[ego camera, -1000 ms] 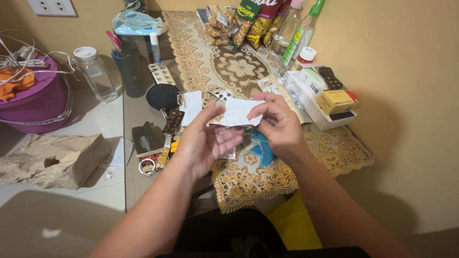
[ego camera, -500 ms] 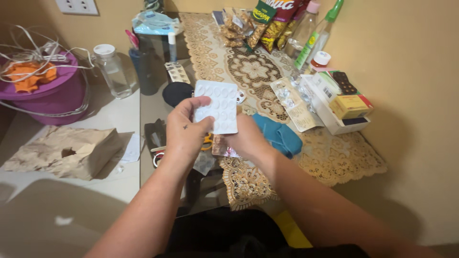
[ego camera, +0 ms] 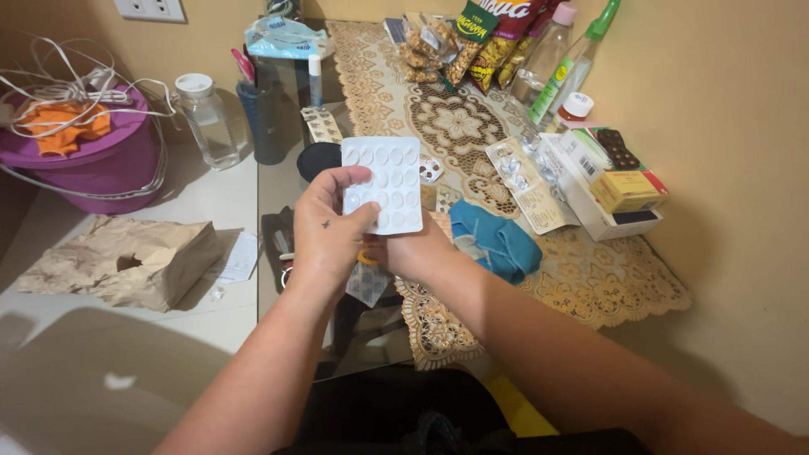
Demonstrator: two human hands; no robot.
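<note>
White blister pack (ego camera: 383,184) up over lace mat (ego camera: 607,295) | left hand (ego camera: 327,232) pinches its left edge | right hand (ego camera: 413,248) grips it from below, fingers hidden | blue cloth (ego camera: 497,240) near right | all pockets look full, none pressed out yet

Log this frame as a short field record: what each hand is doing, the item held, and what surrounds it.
left hand: grips the white blister pack by its left edge, thumb on its face
right hand: under the pack, mostly hidden
pack: upright, oval pockets facing the camera
right of hands: blue cloth on lace runner
left: crumpled brown paper bag, clear bottle
</note>
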